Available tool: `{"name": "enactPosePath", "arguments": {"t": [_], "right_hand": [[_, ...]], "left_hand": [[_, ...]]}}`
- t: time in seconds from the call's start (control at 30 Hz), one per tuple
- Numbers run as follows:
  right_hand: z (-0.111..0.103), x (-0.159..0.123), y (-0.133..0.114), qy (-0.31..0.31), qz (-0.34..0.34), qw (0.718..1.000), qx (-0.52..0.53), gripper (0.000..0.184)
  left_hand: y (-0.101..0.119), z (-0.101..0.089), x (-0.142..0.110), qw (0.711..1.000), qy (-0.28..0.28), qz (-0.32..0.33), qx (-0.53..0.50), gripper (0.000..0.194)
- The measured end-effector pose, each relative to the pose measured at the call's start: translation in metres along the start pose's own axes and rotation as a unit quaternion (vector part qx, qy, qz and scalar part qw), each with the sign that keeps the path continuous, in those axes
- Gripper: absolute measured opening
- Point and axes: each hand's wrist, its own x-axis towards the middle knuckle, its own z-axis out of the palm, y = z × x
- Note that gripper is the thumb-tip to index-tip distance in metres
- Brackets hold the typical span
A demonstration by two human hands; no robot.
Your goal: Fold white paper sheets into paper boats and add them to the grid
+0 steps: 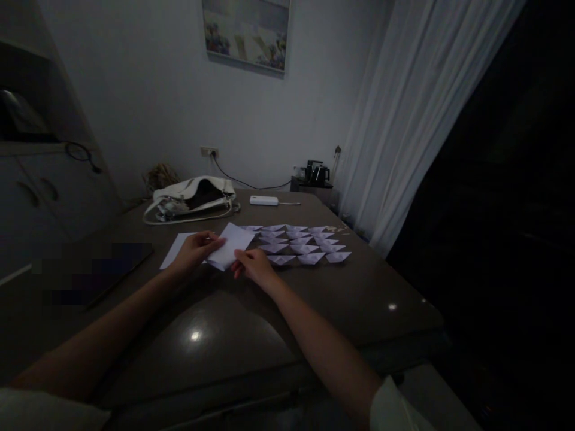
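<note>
Folded white paper (pixel 234 241) is between my two hands in the head view, held just above the near-middle part of the brown table (pixel 323 299), with one corner pointing away from me. My left hand (pixel 196 248) is mostly closed, its thumb and fingers pinching the left edge of the paper. My right hand (pixel 254 265) has the lower right edge between thumb and fingers, the other fingers curled beneath. Both forearms are bare up to pale sleeves.

Beside my left hand, partly covered by it, a flat white sheet (pixel 173 251) lies on the tabletop. To the right of the folded piece, white paper boats (pixel 311 258) stand in close-set rows, the nearest ones just beyond my right hand. Some small pale bits (pixel 335 228) lie by the far right corner of the rows; I cannot tell what they are.

Farther back on the left sits a white handbag (pixel 193 200), its top gaping open and its strap resting on the table. To its right lies a white power bank (pixel 263 200) with a short cable (pixel 290 203) extending rightward. Past the table's far end, a black kettle (pixel 320 173) stands on a low dark surface near the white curtain (pixel 395 120).
</note>
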Motion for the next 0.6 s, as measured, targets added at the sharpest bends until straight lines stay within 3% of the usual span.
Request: {"name": "enactPosePath", "arguments": {"t": [0.27,0.6], "right_hand": [[0.0009,-0.0020,-0.0012,0.012,-0.010,1.000,-0.001,0.044],[0.0026,-0.0040,-0.0044,-0.022,0.002,1.000,0.004,0.046]], "left_hand": [[-0.0012,0.0001,0.0008,1.000,-0.007,-0.001,-0.011,0.036],[-0.0027,0.0006,0.0003,1.000,0.002,-0.006,-0.016,0.038]]}}
